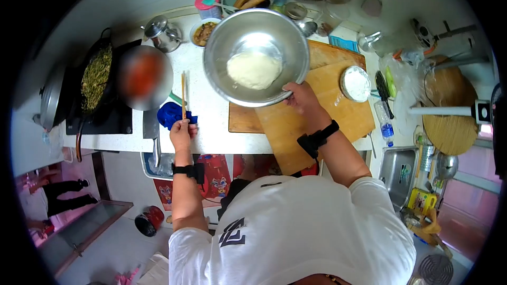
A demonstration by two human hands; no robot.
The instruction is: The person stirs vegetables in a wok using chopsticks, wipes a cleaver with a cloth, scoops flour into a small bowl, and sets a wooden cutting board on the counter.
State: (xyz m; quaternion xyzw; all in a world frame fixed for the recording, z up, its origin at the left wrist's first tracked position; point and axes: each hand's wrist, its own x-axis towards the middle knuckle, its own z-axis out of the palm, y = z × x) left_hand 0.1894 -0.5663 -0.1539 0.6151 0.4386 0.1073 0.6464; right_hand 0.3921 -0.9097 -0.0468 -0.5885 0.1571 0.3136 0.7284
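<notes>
My right hand (304,98) grips the near right rim of a large steel mixing bowl (217,68), thumb over the edge. A pale lump of dough (254,69) lies in the bowl. In my closed left hand (182,133) is a pair of light wooden chopsticks (184,92), pointing away from me. Beside that hand, on the white counter, lies a bunched blue cloth or bag (169,115). A cleaver (150,126) rests just left of it. Under and beside the bowl are a wooden cutting board (243,121) and a tan sheet (327,111).
At left, a wok (96,79) of chopped green filling stands on a black stove by a blurred bowl of red food (143,76). A white bowl of flour (356,84) stands right, near a plastic bottle (385,126) and the sink (398,171). Another person's legs (63,190) show far left.
</notes>
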